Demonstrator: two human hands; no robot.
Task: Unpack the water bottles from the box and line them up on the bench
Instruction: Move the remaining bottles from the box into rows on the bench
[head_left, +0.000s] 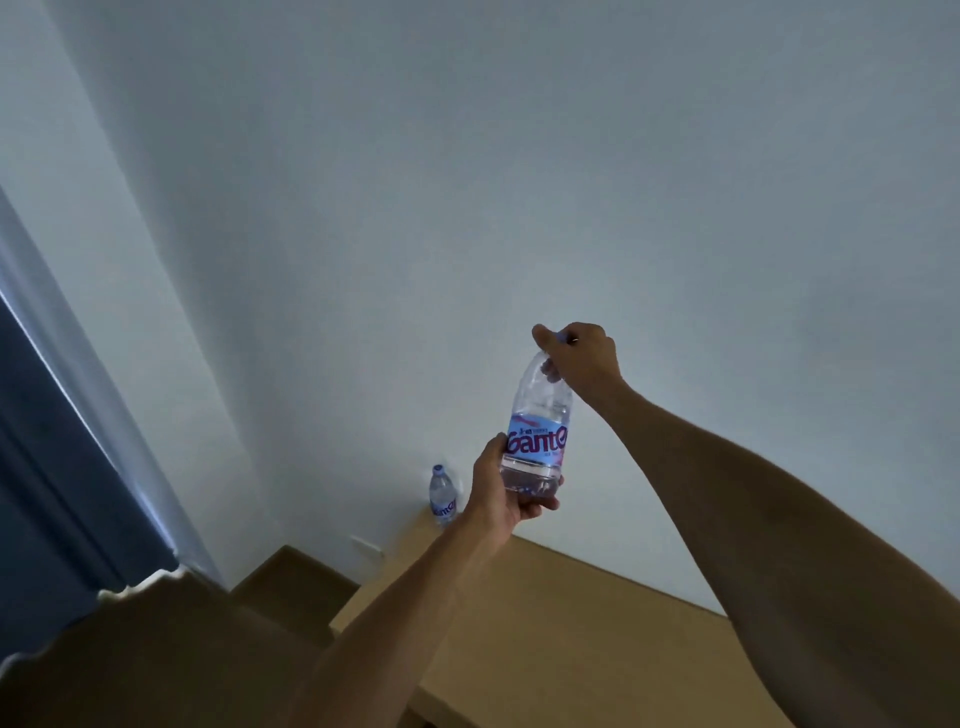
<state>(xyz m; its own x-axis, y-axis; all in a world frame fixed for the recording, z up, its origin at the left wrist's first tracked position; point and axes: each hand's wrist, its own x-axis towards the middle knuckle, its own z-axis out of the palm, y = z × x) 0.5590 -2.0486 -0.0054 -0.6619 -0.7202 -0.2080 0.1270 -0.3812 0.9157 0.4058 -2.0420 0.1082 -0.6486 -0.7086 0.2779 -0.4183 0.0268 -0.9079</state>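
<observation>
A clear water bottle (537, 431) is held upright in the air above the tan worktop (571, 623): the left hand (501, 491) curls its grip round the base, the right hand (579, 353) pinches the cap. A second bottle (442, 496) stands at the worktop's far end by the white wall (467, 182)

Bench top (571, 623): bare from near edge to wall, open passage along its length.
Far left end: one upright water bottle (443, 496) close to white wall (467, 208), sole item standing on bench.
Wall backs bench, blocks reach beyond.
Left: blue curtain (47, 467) hangs beside a lower surface, possibly a step (291, 582); gap between open.
</observation>
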